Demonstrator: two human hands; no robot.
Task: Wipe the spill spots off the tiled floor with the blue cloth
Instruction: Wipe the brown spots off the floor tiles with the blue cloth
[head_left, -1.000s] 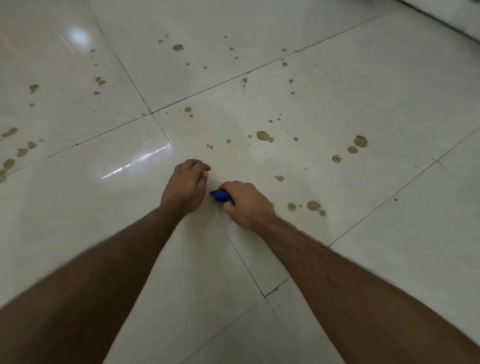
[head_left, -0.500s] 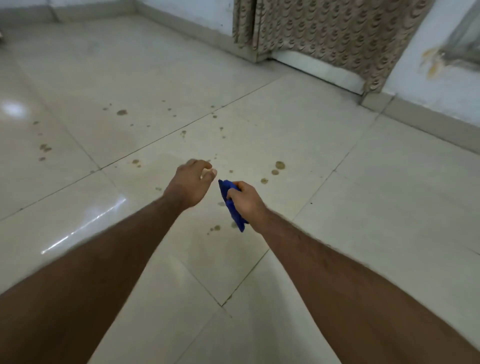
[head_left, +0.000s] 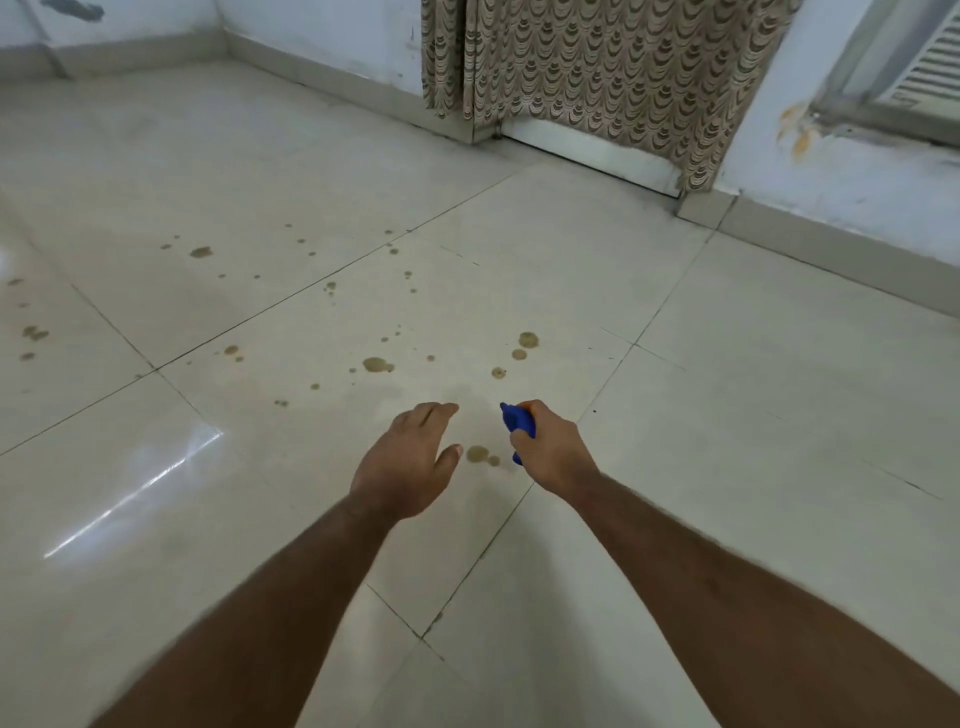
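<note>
My right hand (head_left: 550, 452) grips the bunched blue cloth (head_left: 517, 421), which pokes out above my fingers and a little below them. My left hand (head_left: 410, 457) hovers beside it with fingers straight and relaxed, holding nothing. Between the two hands lies a brown spill spot (head_left: 477, 453) with a smaller drop next to it on the cream tiled floor (head_left: 727, 415). More brown spots are scattered farther out: a large blot (head_left: 377, 365), a round one (head_left: 528, 340), and several small ones toward the left and far side.
A patterned curtain (head_left: 597, 67) hangs over a doorway at the back. A skirting board (head_left: 841, 244) runs along the pale wall on the right. A bright light reflection (head_left: 135, 493) lies on the tile at the left.
The view has lifted from the floor to show the wall and curtain. My left hand has uncurled to open fingers and drawn apart from my right hand, which still holds the cloth.
</note>
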